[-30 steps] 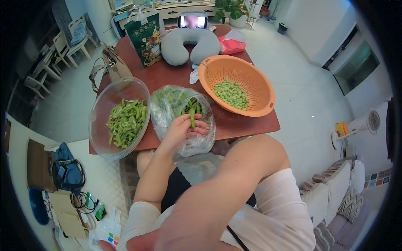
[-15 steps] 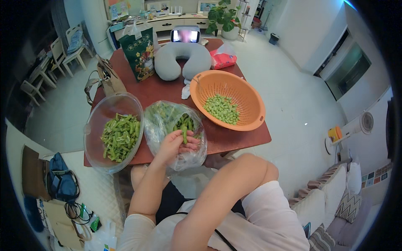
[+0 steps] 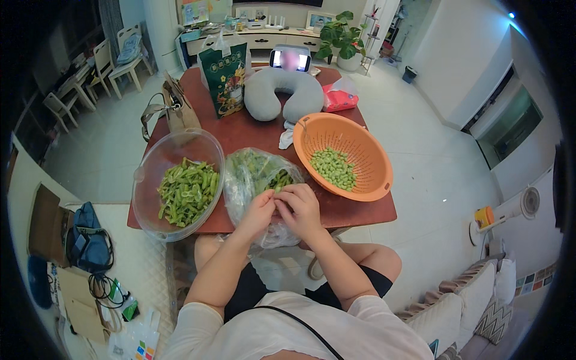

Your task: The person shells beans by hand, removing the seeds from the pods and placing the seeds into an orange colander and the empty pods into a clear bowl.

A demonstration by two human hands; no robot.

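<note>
My left hand (image 3: 258,211) and my right hand (image 3: 300,209) meet over the near side of a clear plastic bag (image 3: 240,191). Pinched between their fingertips is a green soybean pod (image 3: 276,189), mostly hidden by the fingers. Inside the bag lie more green pods (image 3: 280,179), darker at its opening. Left of the bag, a clear plastic bowl (image 3: 143,195) holds a heap of pale green pods (image 3: 189,191), several of which look split. To the right, a tilted orange colander (image 3: 366,153) holds shelled green soybeans (image 3: 333,168).
On the reddish-brown table (image 3: 366,217) stand a grey neck pillow (image 3: 259,99), a phone (image 3: 290,60), a green bag (image 3: 223,81), a red tissue pack (image 3: 340,101) and a tan handbag (image 3: 180,111). A white fan (image 3: 529,203) stands at right.
My right arm was bent back toward my body, its hand out of sight; now that hand has come to the pod in my left fingers. The view has shifted slightly.
</note>
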